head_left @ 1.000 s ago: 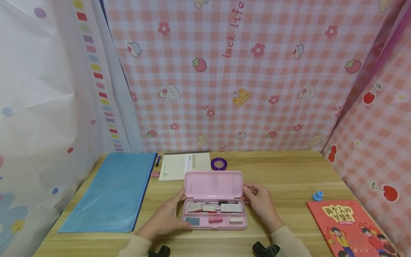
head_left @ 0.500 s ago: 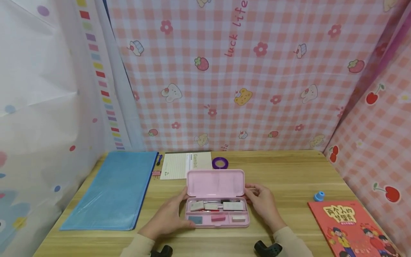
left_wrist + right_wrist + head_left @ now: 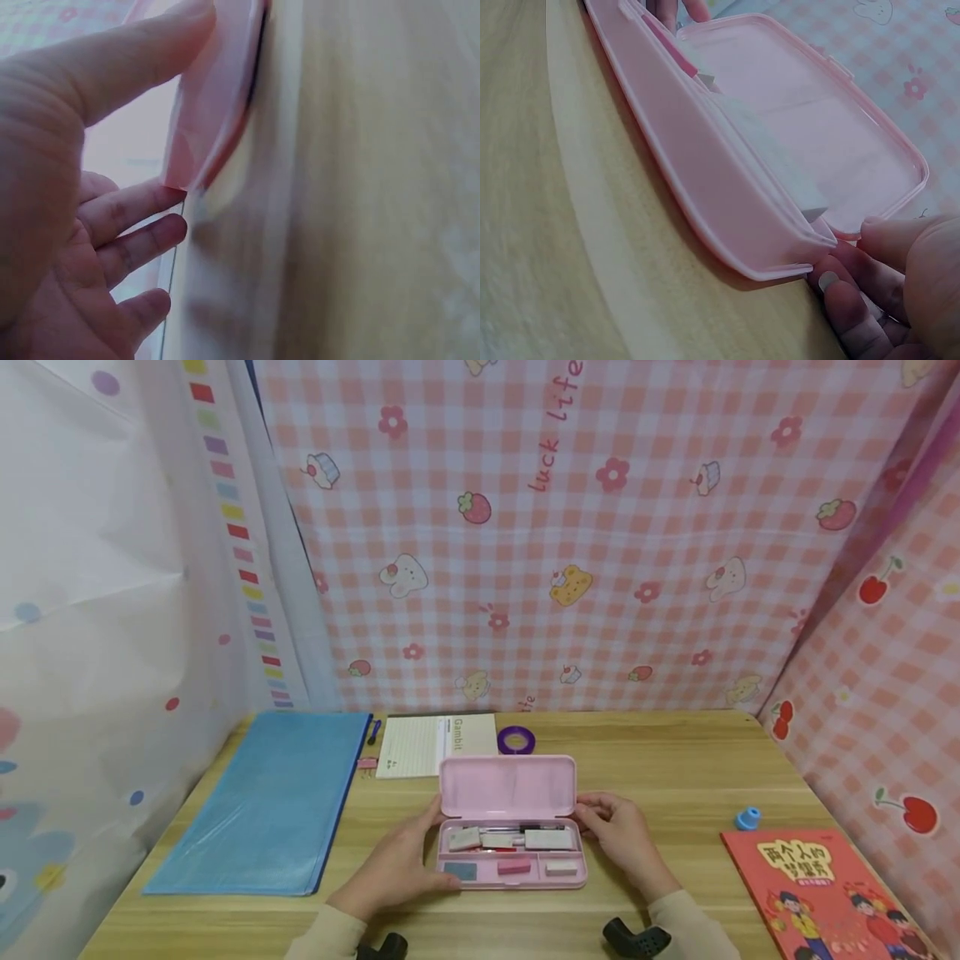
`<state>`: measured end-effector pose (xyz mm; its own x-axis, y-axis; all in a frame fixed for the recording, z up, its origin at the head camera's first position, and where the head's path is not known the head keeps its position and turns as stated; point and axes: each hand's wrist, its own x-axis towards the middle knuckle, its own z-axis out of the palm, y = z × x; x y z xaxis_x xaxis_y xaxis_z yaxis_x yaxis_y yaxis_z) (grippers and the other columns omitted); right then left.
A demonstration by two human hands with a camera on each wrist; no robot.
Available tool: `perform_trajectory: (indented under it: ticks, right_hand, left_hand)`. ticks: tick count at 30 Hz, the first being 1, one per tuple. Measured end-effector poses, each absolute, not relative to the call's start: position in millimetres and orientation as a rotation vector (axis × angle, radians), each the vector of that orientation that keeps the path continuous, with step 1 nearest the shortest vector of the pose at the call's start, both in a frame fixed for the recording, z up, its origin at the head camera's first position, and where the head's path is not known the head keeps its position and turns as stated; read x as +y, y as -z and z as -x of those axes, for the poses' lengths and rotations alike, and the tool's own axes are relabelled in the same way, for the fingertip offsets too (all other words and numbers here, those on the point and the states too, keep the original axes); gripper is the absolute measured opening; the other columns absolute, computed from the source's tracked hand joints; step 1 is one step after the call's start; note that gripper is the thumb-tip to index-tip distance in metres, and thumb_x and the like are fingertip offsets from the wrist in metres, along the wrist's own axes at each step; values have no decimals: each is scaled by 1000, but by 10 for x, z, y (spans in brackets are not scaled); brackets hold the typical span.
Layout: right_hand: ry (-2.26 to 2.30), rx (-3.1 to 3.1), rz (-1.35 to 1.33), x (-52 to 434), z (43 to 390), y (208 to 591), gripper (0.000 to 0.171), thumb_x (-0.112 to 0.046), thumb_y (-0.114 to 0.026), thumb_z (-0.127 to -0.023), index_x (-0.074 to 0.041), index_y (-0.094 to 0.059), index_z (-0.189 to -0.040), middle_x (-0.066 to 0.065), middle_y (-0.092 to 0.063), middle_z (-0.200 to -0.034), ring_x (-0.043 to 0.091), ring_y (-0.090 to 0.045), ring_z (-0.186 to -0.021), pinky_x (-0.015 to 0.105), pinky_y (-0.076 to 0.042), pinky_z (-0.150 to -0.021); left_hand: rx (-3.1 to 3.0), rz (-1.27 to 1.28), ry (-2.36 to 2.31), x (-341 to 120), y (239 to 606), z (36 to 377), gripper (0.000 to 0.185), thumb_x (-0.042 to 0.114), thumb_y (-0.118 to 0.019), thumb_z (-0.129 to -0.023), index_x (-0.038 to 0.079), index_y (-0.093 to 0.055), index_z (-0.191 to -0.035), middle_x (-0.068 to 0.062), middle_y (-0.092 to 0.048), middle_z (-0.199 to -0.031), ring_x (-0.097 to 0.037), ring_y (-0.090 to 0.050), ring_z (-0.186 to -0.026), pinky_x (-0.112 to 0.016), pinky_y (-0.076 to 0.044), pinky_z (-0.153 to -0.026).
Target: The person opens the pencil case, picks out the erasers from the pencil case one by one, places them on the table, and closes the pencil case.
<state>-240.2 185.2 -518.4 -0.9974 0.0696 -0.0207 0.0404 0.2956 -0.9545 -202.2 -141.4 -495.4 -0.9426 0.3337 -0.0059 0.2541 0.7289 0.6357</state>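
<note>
A pink pencil case [image 3: 512,885] lies on the table with its lid [image 3: 507,787] raised at the back. In its rear section are pens and several pale erasers [image 3: 547,839]. The front compartments hold a blue-grey piece [image 3: 460,871], a pink eraser [image 3: 513,867] and a white eraser [image 3: 561,867]. My left hand [image 3: 397,864] grips the case's left end, thumb at the front and fingers toward the back. At the right end my right hand [image 3: 621,837] holds the rear corner by the hinge; in the right wrist view its thumb [image 3: 892,238] meets the lid's corner.
A blue folder [image 3: 258,802] lies at the left. Behind the case are a notebook [image 3: 412,747], a roll of purple tape [image 3: 516,741], a pink clip [image 3: 367,763] and a small dark blue item [image 3: 373,732]. At the right are a red book [image 3: 810,893] and a blue cap-like piece [image 3: 747,818].
The head view has shifted slightly, and the pencil case sits a touch farther right. Both hands keep their hold on it, and the lid stays raised.
</note>
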Motion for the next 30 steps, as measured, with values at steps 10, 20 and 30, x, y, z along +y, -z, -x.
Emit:
perform_trajectory:
  ticks: [10, 20, 30]
  right_hand:
    - [-1805, -2567, -102, 1950, 2335, 5186, 19, -14, -76, -84, -2, -69, -96, 7, -69, -86, 15, -63, -76, 24, -53, -67]
    - [-1440, -2796, -729, 2148, 2183, 5235, 69, -44, -83, -70, -16, -60, -129, 2, -58, -132, 24, -52, -122, 45, -39, -103]
    - [-1203, -2891, -774, 2141, 2125, 5186, 89, -55, -84, -60, -23, -53, -137, 1, -46, -144, 28, -38, -133, 54, -31, -106]
  left_hand:
    - [2968, -572, -1003, -1406, 4822, 2005, 63, 36, -77, -81, 10, -55, -134, -4, -59, -126, -24, -52, -119, -47, -41, -101]
    - [2960, -669, -966, -1282, 4891, 2039, 37, 29, -73, -86, 13, -68, -118, -5, -60, -125, -22, -52, -115, -45, -43, -99]
    - [3046, -711, -760, -1224, 4968, 2079, 39, 36, -72, -85, 11, -69, -115, 2, -62, -110, -15, -50, -100, -38, -46, -90]
